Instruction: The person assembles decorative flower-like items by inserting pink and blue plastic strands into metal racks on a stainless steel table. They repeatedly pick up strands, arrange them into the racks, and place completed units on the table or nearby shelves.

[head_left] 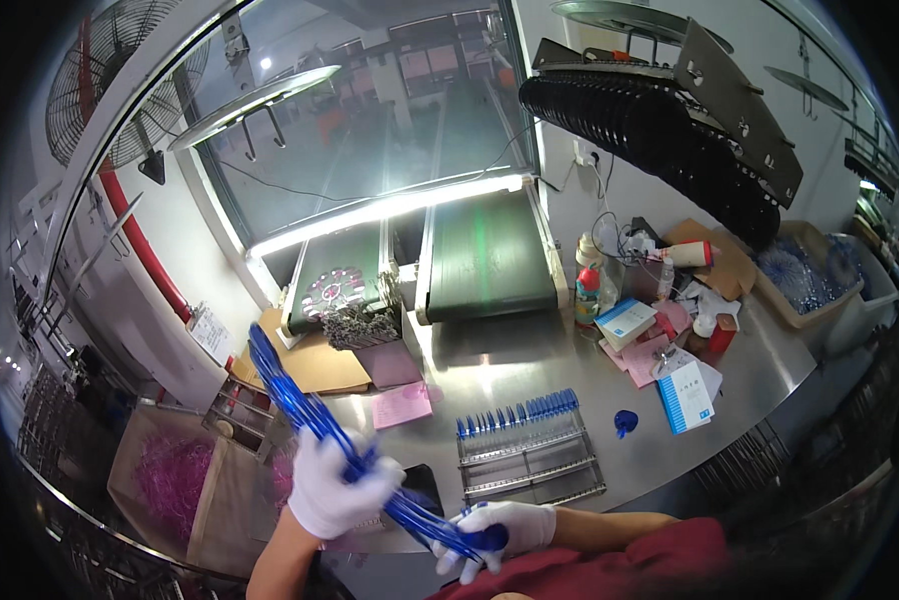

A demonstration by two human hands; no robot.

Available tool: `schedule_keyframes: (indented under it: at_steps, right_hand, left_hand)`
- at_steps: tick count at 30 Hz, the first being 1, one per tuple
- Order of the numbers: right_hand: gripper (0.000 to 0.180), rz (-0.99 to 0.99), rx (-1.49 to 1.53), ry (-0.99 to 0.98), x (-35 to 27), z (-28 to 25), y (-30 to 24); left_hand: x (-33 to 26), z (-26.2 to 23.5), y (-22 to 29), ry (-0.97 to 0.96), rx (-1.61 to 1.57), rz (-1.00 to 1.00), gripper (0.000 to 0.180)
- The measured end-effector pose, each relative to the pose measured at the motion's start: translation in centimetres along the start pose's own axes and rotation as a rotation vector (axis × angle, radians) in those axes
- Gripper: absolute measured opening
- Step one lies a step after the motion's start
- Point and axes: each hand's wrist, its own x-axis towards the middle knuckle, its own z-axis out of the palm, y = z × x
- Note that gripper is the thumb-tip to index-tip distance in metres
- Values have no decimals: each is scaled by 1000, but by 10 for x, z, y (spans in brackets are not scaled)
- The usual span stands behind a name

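My left hand [332,492], in a white glove, is closed round the middle of a bundle of long, thin blue strands [288,395]. The bundle slants from the upper left down toward my body. At its lower end is my right hand [522,522], also gloved in white, with its fingers curled about the strands. Just beyond my hands stands a metal rack [530,468] with several rows. Its far row holds upright blue pieces [518,412]. A small blue item [626,422] lies on the table to the right of the rack.
Two green conveyor belts [490,255] run away under a bright tube lamp [390,212]. A holder of dark metal parts [365,328] stands by the left belt. Booklets [686,398], pink papers and bottles [588,290] crowd the table's right. Bins [170,480] flank the table; black rollers [650,130] hang overhead.
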Motion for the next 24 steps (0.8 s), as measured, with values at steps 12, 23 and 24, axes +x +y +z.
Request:
schedule_keyframes:
  at_steps: [12,23,24]
  right_hand:
    - [35,-579,-1968,431,14,24,7]
    - [33,-397,-1922,356,-1,32,6]
    - [33,-365,-1979,342,-16,35,1]
  left_hand:
    - [-52,51,13,-255,-289,-409,57]
    - [-96,48,-21,-864,-694,-399,86]
    - [-116,30,-43,-854,-782,-559,86]
